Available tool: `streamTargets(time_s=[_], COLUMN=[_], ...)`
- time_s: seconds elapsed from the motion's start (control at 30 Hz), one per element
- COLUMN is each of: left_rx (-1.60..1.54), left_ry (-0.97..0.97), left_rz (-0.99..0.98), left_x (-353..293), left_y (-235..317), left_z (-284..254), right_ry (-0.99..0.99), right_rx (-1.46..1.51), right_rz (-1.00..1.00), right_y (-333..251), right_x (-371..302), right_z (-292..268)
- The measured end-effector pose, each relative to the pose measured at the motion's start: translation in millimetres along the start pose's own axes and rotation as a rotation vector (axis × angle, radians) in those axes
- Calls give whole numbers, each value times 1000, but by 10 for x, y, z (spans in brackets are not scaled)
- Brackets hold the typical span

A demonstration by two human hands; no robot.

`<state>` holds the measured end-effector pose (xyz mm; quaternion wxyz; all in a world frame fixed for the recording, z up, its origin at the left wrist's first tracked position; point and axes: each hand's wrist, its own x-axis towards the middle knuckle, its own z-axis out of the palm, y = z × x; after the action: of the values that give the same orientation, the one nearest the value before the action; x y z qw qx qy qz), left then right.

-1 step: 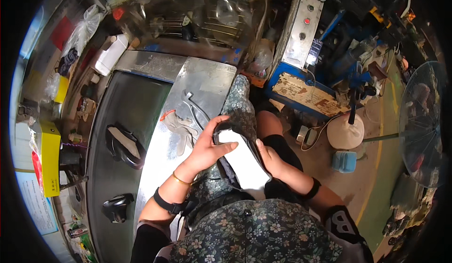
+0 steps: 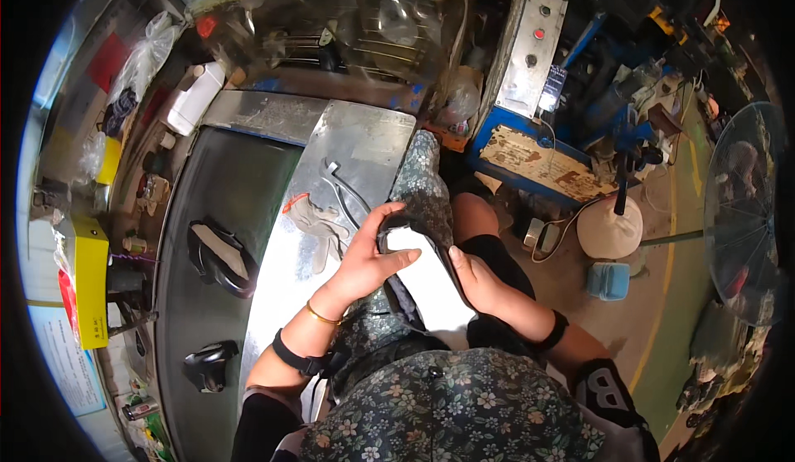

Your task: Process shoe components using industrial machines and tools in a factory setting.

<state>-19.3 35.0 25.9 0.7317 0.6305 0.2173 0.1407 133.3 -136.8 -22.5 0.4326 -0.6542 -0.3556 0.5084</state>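
Over my lap I hold a dark shoe upper (image 2: 426,284) with its long white underside facing up. My left hand (image 2: 370,255) is closed round its far left side, thumb lying on the white face. At the right edge my right hand (image 2: 479,278) grips it, the thumb near the rim; the other fingers are hidden beneath. Left of my left hand, pincers (image 2: 335,182) with dark handles lie on the bare metal tabletop (image 2: 364,135). Beside them rests a pale work glove (image 2: 319,223) with an orange cuff edge.
On the dark conveyor belt (image 2: 199,305) at left lie a black shoe upper with a beige underside (image 2: 219,253) and another black shoe piece (image 2: 209,365). A yellow box (image 2: 89,284) stands further left. A control panel (image 2: 530,60), a blue container (image 2: 609,281) and a fan (image 2: 745,214) are at right.
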Motion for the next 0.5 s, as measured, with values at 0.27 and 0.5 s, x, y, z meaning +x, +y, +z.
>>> streamTargets(time_s=[0.27, 0.5], left_rx=[148, 169], left_ry=[60, 33], left_rz=[-41, -21], left_x=[184, 61], left_y=[37, -29], left_z=[120, 72], right_ry=[271, 9], right_rx=[-1085, -423], right_rz=[-279, -165], right_y=[-587, -194], right_x=[65, -456], right_z=[9, -111])
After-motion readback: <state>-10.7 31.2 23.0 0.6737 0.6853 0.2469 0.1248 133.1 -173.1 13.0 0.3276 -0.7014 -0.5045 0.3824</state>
